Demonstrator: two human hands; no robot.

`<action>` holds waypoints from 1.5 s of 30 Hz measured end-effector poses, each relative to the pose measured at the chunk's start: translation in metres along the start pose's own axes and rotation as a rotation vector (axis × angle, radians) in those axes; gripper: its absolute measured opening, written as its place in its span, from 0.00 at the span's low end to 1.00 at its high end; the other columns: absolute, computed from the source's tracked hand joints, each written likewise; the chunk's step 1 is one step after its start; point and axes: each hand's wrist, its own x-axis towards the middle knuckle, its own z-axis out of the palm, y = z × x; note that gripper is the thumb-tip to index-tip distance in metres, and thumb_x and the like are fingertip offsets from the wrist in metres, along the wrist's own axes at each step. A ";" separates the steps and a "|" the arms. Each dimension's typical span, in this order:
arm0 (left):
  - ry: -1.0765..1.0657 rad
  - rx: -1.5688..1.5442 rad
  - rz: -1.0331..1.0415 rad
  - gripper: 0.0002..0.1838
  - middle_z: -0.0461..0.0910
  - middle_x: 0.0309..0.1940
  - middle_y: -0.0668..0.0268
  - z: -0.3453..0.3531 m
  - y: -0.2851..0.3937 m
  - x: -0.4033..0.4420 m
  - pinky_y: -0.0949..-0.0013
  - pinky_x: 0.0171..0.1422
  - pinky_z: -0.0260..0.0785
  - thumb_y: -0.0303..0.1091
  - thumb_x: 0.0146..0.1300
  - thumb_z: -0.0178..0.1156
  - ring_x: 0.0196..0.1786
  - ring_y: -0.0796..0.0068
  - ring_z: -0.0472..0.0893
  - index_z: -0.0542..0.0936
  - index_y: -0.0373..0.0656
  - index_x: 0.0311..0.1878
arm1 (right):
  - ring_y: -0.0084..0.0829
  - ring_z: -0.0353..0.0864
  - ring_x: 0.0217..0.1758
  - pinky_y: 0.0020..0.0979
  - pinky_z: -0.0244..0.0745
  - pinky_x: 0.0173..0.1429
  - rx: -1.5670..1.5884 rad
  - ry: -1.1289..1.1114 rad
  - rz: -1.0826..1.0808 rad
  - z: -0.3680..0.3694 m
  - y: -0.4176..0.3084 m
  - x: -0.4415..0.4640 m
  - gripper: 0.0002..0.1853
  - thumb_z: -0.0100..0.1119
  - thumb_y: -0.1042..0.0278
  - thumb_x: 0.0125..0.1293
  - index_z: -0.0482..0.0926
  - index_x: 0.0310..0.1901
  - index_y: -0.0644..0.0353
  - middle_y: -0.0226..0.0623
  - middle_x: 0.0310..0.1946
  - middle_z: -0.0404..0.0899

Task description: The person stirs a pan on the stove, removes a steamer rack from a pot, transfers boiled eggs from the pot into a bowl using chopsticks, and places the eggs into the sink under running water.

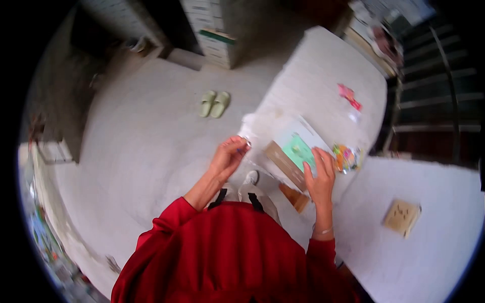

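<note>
My left hand [228,155] is closed in a pinch just off the table's edge, with a small shiny piece [248,143] at the fingertips, too small to name. My right hand [321,178] is open, fingers slightly curled, over the right edge of a flat white, green and brown booklet or box [299,149]. Whether the fingertips touch it I cannot tell. Just right of that hand lies a colourful printed packet [347,158].
Pink wrappers [349,96] lie farther back on the white-covered table [328,60]. On a second white surface [414,187] at the right sits a tan square object [402,217]. Below the booklet is a brown wooden piece [293,197]. Green slippers [214,104] stand on the floor.
</note>
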 end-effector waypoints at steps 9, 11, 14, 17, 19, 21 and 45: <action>0.157 -0.194 0.192 0.03 0.77 0.31 0.63 -0.060 0.073 -0.074 0.73 0.48 0.70 0.22 0.57 0.60 0.36 0.72 0.76 0.75 0.38 0.31 | 0.44 0.73 0.48 0.37 0.69 0.51 0.281 -0.190 -0.254 0.106 -0.103 0.042 0.16 0.57 0.81 0.53 0.75 0.45 0.67 0.44 0.44 0.74; 0.190 -0.239 0.236 0.03 0.77 0.31 0.63 -0.079 0.102 -0.091 0.72 0.48 0.70 0.22 0.57 0.60 0.36 0.72 0.76 0.75 0.38 0.32 | 0.44 0.73 0.47 0.37 0.70 0.50 0.339 -0.222 -0.310 0.129 -0.141 0.050 0.15 0.57 0.82 0.52 0.76 0.45 0.67 0.44 0.43 0.74; 0.171 -0.258 0.322 0.05 0.77 0.33 0.62 -0.115 0.152 -0.114 0.73 0.48 0.72 0.23 0.57 0.60 0.37 0.72 0.77 0.74 0.37 0.34 | 0.43 0.74 0.46 0.36 0.71 0.50 0.419 -0.253 -0.352 0.170 -0.194 0.058 0.14 0.57 0.82 0.52 0.76 0.43 0.66 0.43 0.42 0.76; 0.199 -0.273 0.430 0.04 0.77 0.33 0.62 -0.161 0.208 -0.133 0.72 0.48 0.72 0.23 0.58 0.60 0.37 0.72 0.77 0.73 0.37 0.33 | 0.43 0.74 0.45 0.36 0.71 0.49 0.468 -0.306 -0.368 0.214 -0.245 0.066 0.12 0.56 0.82 0.53 0.77 0.41 0.66 0.43 0.40 0.76; 0.203 -0.278 0.497 0.04 0.77 0.33 0.61 -0.191 0.247 -0.145 0.71 0.48 0.72 0.23 0.58 0.60 0.37 0.72 0.77 0.73 0.37 0.33 | 0.42 0.75 0.45 0.35 0.71 0.50 0.486 -0.347 -0.393 0.248 -0.275 0.070 0.12 0.57 0.81 0.53 0.77 0.41 0.65 0.42 0.40 0.76; 0.253 -0.303 0.544 0.04 0.77 0.33 0.62 -0.211 0.290 -0.159 0.72 0.47 0.71 0.22 0.58 0.59 0.37 0.72 0.77 0.73 0.37 0.34 | 0.41 0.75 0.45 0.35 0.71 0.50 0.514 -0.391 -0.420 0.277 -0.312 0.082 0.12 0.57 0.81 0.53 0.77 0.41 0.65 0.42 0.40 0.77; 0.396 -0.414 0.790 0.04 0.75 0.35 0.61 -0.345 0.758 0.048 0.71 0.48 0.71 0.21 0.59 0.57 0.39 0.70 0.75 0.72 0.36 0.36 | 0.40 0.76 0.41 0.34 0.72 0.44 0.649 -0.570 -0.580 0.593 -0.557 0.497 0.09 0.56 0.82 0.55 0.78 0.39 0.65 0.41 0.37 0.77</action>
